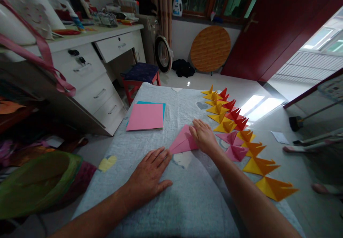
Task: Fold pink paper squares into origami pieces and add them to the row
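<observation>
A pink sheet of origami paper (182, 141), folded into a kite shape, lies on the cloth-covered table with its narrow point toward the left. My left hand (151, 172) rests flat, fingers stretched out, its fingertips at that narrow point. Across the wide right end of the paper lies my right hand (203, 135), palm down with fingers extended, covering part of it. Beyond my left hand is a stack of square paper (145, 116), pink on top with blue showing behind. Two pink folded paper pieces (236, 153) stand just right of my right wrist.
Rows of folded paper birds run along the table's right side: yellow (226, 125), red (241, 122) and orange (276, 188). A stool (140, 73) stands past the far left corner, near a white desk (88, 68). A green-rimmed basket (34, 184) is at the left.
</observation>
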A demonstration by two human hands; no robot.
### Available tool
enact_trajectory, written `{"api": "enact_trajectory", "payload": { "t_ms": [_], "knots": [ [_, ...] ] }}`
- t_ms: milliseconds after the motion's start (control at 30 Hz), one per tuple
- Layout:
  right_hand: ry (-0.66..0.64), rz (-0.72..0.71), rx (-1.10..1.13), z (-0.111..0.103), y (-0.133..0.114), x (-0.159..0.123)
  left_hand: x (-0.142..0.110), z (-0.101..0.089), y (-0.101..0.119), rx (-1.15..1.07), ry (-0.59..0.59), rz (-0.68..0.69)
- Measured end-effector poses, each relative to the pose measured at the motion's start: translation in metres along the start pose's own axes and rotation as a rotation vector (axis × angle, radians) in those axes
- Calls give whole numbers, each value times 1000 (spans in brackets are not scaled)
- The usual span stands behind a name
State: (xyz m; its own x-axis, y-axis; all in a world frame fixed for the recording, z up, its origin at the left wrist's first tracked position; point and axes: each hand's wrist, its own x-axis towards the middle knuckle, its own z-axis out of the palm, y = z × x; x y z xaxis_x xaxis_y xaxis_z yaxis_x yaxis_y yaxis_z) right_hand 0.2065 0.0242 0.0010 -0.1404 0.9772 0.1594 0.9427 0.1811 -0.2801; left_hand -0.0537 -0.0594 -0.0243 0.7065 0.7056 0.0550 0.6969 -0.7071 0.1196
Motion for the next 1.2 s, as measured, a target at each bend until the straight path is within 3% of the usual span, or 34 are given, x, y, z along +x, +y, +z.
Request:
{"api": "enact_trajectory", "payload": {
  "t_ms": [133,367,667,967,1100,1200],
  "knots": [
    [110,80,212,-5,12,-8,-1,1,0,-10,46,5],
    [-4,171,343,5,9,-20,-3,2,-1,-81,124,12],
    [58,157,357,20,12,-23,34,-7,1,-46,-98,-4],
    [100,170,296,20,8,-22,37,0,2,-23,-88,49],
    [149,70,152,11,-4,-27,37,1,2,-17,-107,55],
    [43,-211,154,6,-20,-37,37,1,1,-35,-68,62]
  ]
}}
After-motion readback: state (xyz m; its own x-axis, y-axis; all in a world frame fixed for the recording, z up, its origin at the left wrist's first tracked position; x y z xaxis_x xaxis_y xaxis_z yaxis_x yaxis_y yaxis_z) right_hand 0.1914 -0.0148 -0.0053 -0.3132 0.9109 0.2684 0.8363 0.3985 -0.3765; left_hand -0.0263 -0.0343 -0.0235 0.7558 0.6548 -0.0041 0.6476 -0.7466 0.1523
